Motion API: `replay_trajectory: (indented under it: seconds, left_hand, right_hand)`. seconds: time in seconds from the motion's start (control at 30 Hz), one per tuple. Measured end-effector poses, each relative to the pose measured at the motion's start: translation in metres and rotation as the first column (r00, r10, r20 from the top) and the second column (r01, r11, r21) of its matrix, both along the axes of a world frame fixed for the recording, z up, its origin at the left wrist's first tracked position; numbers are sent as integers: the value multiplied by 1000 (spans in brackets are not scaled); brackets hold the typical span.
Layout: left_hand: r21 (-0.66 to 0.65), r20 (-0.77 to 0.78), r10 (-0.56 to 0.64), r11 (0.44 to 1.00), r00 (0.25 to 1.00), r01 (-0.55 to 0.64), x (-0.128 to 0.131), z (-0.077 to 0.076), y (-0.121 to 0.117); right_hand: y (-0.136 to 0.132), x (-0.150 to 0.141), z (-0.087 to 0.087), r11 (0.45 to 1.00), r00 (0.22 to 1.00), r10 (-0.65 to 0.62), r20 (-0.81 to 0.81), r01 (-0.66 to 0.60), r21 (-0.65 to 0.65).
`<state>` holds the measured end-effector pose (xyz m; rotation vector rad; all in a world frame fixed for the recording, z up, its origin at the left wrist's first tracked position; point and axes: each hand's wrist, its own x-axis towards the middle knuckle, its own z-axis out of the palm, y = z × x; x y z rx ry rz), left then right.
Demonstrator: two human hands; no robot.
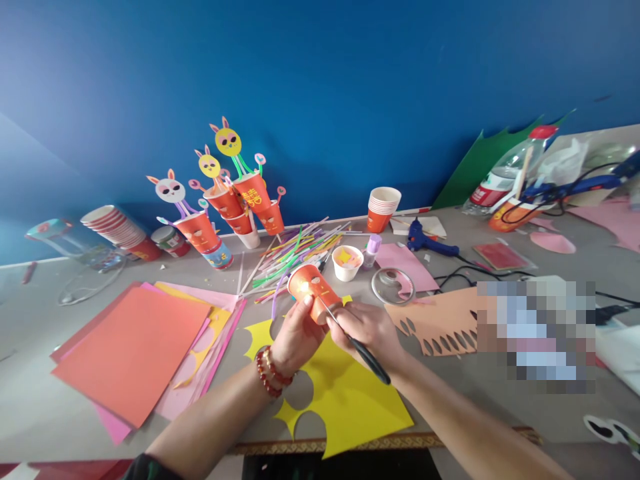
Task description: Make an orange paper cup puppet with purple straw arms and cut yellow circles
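My left hand [299, 333], wearing red bead bracelets, is closed round an orange paper cup [313, 288] that lies tilted above the table. Pinched in my right hand [373, 330] is a thin metal-shafted tool [369, 359] with a black handle; its exact kind is unclear. The shaft's tip lies against the side of the cup, near its base. My right fingers are also close to the cup's bottom end. Beneath both hands spreads a yellow sheet [357, 400] with round cut-outs.
Bunny-decorated cups [197, 230] stand at the back left. Behind the held cup lie colourful pipe cleaners [295, 257]. A small white tub [347, 265], a tape roll [393, 287] and a blue glue gun [430, 240] sit right of it. Coloured sheets [135, 353] are stacked left.
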<state>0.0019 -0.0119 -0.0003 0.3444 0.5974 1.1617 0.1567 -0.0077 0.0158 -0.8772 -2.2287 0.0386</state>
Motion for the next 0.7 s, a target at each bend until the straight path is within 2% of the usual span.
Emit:
replay_trajectory:
  seconds: [0.13, 0.27, 0.4, 0.47, 0.5, 0.57, 0.7]
  left_hand:
    - [16, 62, 1, 1000, 998, -2, 2, 0, 0]
    - [72, 88, -39, 997, 995, 32, 4, -1, 0]
    - [100, 114, -75, 993, 991, 63, 4, -1, 1]
    - [93, 130, -68, 994, 989, 56, 4, 0, 1]
    - [89, 140, -67, 995, 988, 54, 3, 0, 1]
    - [93, 157, -75, 994, 985, 61, 2, 1, 1]
    - [103, 151, -48, 994, 987, 32, 1, 1, 1]
  right_hand:
    - [-1, 0, -2, 986, 995, -42, -93, 27, -164]
    - [-4, -2, -3, 946, 971, -69, -229, -9, -325]
    - [-8, -5, -6, 851, 913, -129, -387, -98, -515]
    - [-9, -6, -6, 811, 873, -158, -461, -151, -565]
    - [-10, -6, -6, 812, 863, -164, -478, -157, -562]
    - [-9, -6, -6, 856, 878, -139, -458, -126, -501]
    - [-6, -6, -7, 952, 962, -63, -266, -23, -305]
